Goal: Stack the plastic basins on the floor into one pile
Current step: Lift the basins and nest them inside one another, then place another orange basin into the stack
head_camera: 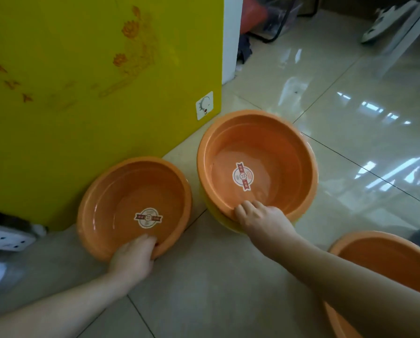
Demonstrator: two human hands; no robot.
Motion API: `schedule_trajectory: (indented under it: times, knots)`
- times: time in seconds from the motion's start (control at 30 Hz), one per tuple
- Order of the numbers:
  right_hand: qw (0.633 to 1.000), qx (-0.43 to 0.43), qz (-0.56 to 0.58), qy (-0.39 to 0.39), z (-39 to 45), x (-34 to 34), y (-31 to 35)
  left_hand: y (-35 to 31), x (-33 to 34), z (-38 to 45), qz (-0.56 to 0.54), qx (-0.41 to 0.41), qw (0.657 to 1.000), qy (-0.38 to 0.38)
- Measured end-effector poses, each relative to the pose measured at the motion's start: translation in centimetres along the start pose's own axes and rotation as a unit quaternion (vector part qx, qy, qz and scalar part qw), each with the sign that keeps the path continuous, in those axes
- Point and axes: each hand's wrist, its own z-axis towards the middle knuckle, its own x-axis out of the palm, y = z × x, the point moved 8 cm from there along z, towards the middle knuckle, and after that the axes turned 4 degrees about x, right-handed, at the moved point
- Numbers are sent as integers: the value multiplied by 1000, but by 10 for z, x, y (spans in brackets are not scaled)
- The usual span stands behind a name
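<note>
Three orange plastic basins are on the tiled floor. The left basin [111, 191] sits against a yellow cabinet, and my left hand [133, 258] grips its near rim. The middle basin [289, 152] rests nested in a yellow basin [224, 222] whose edge shows beneath it; my right hand [260, 215] holds the orange rim at the near side. Both orange basins have a round sticker on the bottom. A third orange basin [386, 259] lies at the lower right, partly under my right forearm and cut off by the frame edge.
A yellow cabinet [82, 81] with flower print stands at the left, a white power strip [6, 240] beside its base. Glossy beige tiles [350, 106] stretch to the right. Chair legs and clutter [277, 20] sit at the back.
</note>
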Motion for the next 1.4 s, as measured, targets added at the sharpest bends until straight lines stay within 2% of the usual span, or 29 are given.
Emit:
schedule_trajectory:
  times: [0.1,0.2,0.33,0.47,0.53,0.63,0.7,0.8,0.93,1.03,1.1,1.17,1.27,1.33,1.4]
  knots:
    - [1000,18,3,22,5,12,-8,-15,-8,-4,-14,39,998,-44]
    - [997,28,49,46,0,16,-15,-28,-38,-10,-65,47,988,-135]
    - [987,105,102,-64,-13,-10,-71,-48,-96,-15,-92,85,964,-234]
    - [949,264,123,-117,-38,-12,-152,-81,-162,-18,-51,143,934,-324]
    - [946,298,105,-79,-55,4,-180,-110,-181,-19,-14,196,909,-369]
    - [955,273,41,112,-78,46,-189,-157,-184,-14,35,272,874,-400]
    - [937,260,53,227,-94,68,-184,-183,-168,-1,55,313,865,-388]
    - [918,220,27,328,-110,84,-171,-208,-132,22,87,367,853,-360]
    - [923,157,-94,338,-113,98,-161,-226,-78,42,155,416,848,-290]
    - [912,172,-89,362,-113,102,-157,-229,-58,47,118,435,864,-226]
    - [913,190,-47,358,-109,92,-160,-223,-44,50,79,434,884,-152]
    - [915,214,19,341,-106,74,-165,-212,-27,56,90,410,904,-76]
    - [932,204,71,293,-92,28,-171,-207,-12,64,150,405,898,-85]
    - [944,202,106,239,-76,-10,-180,-208,-13,66,140,410,896,-94]
    - [939,234,179,178,-63,-47,-196,-204,-10,66,116,405,901,-99]
